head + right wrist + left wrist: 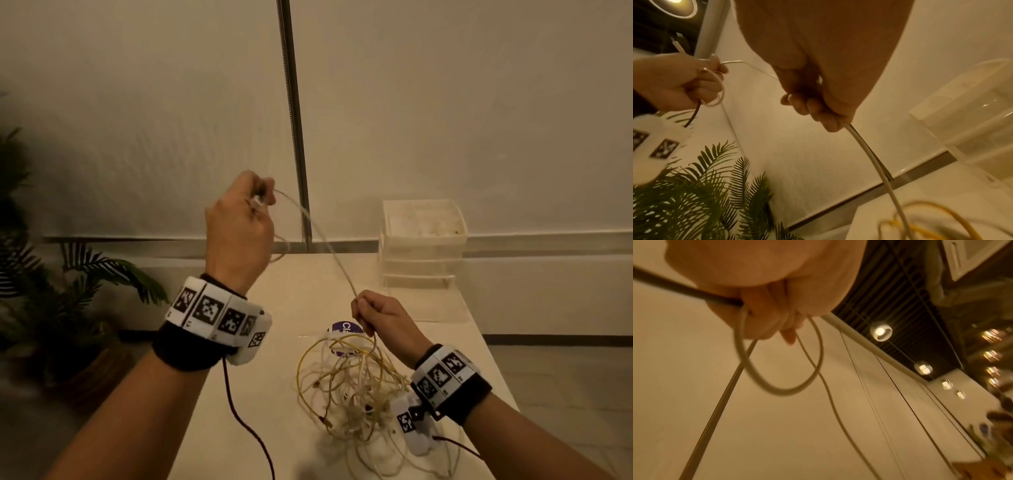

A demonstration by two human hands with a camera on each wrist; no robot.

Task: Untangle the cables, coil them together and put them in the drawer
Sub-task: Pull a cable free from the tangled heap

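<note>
Above a pale table [455, 308], the left hand [239, 226] is raised, its fingers curled round a plug end and a small loop of a white cable [329, 246]; the wrist view shows that loop [781, 386] hanging below the fist. Lower and to the right, the right hand [383, 315] is closed round the same cable, which runs taut between the two and drops from the right fist [818, 110] into the heap. That tangle [356, 383] of white and yellow leads lies on the table beneath the right wrist, partly over a purple disc [344, 327]. A stack of translucent drawers [423, 246] stands at the far edge, its top open; a potted palm [51, 291] sits left. The work appears to be at the untangling stage, one lead being drawn free while coiling begins. Next would likely be feeding more slack leftward without tightening any knot below.
</note>
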